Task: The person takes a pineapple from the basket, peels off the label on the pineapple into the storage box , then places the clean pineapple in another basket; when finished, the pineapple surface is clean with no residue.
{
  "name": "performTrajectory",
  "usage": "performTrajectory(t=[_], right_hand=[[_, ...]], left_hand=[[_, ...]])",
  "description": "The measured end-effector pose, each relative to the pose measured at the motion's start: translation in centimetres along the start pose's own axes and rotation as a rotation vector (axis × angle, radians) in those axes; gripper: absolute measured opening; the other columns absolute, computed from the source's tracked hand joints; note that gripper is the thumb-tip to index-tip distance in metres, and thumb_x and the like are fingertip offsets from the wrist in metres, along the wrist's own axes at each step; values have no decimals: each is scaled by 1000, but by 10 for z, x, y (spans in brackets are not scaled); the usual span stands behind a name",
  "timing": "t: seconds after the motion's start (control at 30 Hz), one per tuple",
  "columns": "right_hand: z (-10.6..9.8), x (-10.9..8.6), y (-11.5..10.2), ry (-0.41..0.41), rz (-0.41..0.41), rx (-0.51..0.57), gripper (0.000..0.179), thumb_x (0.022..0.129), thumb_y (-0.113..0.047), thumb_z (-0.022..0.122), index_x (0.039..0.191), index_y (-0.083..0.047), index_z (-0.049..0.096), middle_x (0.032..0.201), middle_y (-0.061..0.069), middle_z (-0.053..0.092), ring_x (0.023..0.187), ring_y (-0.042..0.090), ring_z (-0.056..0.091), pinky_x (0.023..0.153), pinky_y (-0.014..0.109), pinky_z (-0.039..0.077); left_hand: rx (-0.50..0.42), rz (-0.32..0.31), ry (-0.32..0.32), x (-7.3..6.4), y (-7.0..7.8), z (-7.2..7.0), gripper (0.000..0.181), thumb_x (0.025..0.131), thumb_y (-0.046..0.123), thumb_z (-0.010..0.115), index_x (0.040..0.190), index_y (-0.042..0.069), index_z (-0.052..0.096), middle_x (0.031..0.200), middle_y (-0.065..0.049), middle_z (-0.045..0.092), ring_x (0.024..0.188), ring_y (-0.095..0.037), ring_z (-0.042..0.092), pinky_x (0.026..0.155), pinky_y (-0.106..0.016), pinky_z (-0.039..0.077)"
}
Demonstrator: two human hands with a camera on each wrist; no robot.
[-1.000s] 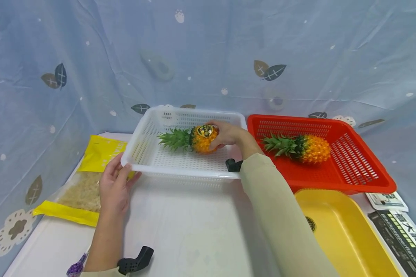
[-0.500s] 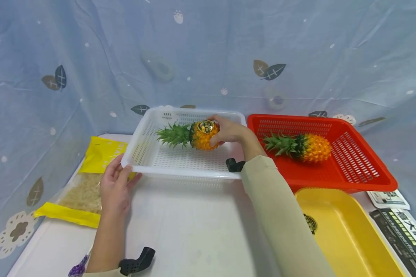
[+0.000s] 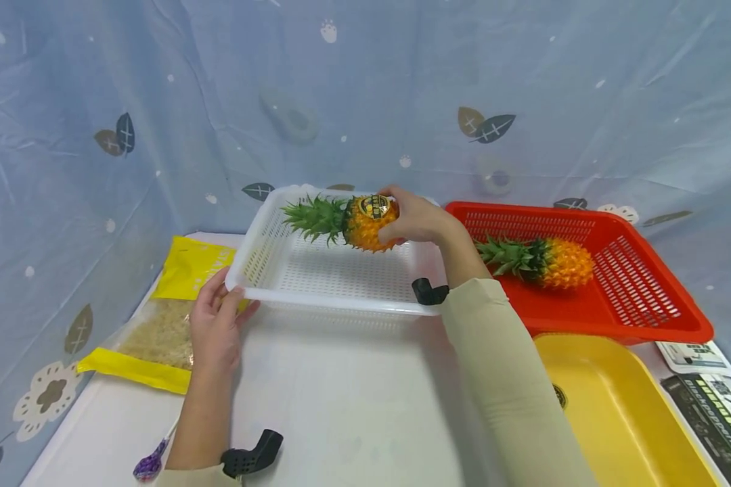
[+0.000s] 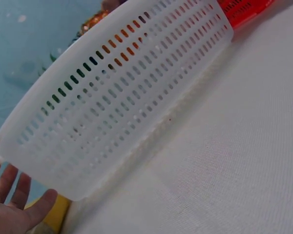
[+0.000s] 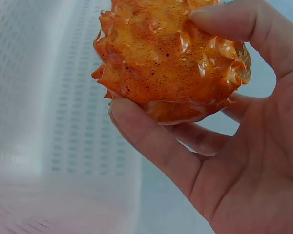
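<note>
Over the white perforated basket (image 3: 335, 296), my right hand (image 3: 417, 220) grips an orange pineapple (image 3: 365, 228) by its base end, green leaves pointing left. Up close in the right wrist view, thumb and fingers sit around the pineapple's spiky skin (image 5: 161, 53), with the basket below it. My left hand (image 3: 216, 331) holds the basket's near left corner; the left wrist view has its fingers and thumb spread around that corner (image 4: 10, 161). To the right, a second pineapple (image 3: 563, 264) lies in a red basket (image 3: 664, 331), its leaves also pointing left.
At the left lies a yellow and clear bag (image 3: 158, 331) of pale dry food. A purple-wrapped lollipop (image 3: 150, 463) is near my left forearm. A yellow tray (image 3: 621, 412) stands at the right front, beside a black packet (image 3: 713, 419). Blue patterned cloth hangs behind.
My right hand has lifted the pineapple off the white basket's floor, up to about its rear rim. The left hand stays at the basket corner. The head view has shifted slightly.
</note>
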State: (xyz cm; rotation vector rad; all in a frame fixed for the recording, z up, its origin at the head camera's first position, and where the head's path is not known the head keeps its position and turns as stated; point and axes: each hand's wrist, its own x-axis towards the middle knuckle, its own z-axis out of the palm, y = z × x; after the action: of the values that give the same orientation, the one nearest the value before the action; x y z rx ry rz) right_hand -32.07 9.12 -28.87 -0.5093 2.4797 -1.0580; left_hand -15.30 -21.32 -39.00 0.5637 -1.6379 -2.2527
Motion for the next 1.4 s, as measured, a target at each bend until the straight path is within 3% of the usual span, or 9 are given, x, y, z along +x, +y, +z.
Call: performTrajectory(t=[0.23,0.47,0.63,0.83,1.1,1.4], right_hand=[[-8,-21,-7,42,-2,1,89,80,-21,74,158,-19,31,133,10,57,97,31,67,85,39,62],[-13,-46,-7,82,-2,22,88,82,-19,75,158,-17,30,136,11,54,104,29,64,92,45,62],[-17,-61,-7,122,19,-23,85,83,-20,73,158,-18,31,133,10,55,103,28,65,92,44,61],[-19,-81,-15,137,32,-45,85,85,-22,71,160,-20,30,148,11,47,100,27,69,95,47,60],[-17,-92,-10,141,-37,98,81,85,-16,74,156,-18,36,145,9,48,113,28,64,90,41,63],[-14,-119,-7,186,10,-56,84,81,-22,79,154,-20,38,141,6,52,116,26,59,92,42,60]], left_hand=[[10,-6,6,-1,-2,2,46,106,18,58,151,23,50,143,2,53,128,-19,54,95,-30,57],[18,-13,3,0,1,2,46,106,21,59,151,25,50,146,2,52,130,-19,52,94,-28,58],[9,-8,3,1,0,3,46,106,19,58,151,24,51,142,2,54,128,-19,53,94,-27,59],[0,-7,8,2,-3,1,46,105,19,59,150,23,52,139,4,55,126,-18,54,91,-27,60],[-18,-22,29,4,-2,-3,45,104,20,62,148,25,53,140,2,56,127,-19,55,88,-26,61],[-16,-26,19,4,-2,0,46,104,20,63,148,25,54,137,3,57,124,-17,56,87,-26,61]])
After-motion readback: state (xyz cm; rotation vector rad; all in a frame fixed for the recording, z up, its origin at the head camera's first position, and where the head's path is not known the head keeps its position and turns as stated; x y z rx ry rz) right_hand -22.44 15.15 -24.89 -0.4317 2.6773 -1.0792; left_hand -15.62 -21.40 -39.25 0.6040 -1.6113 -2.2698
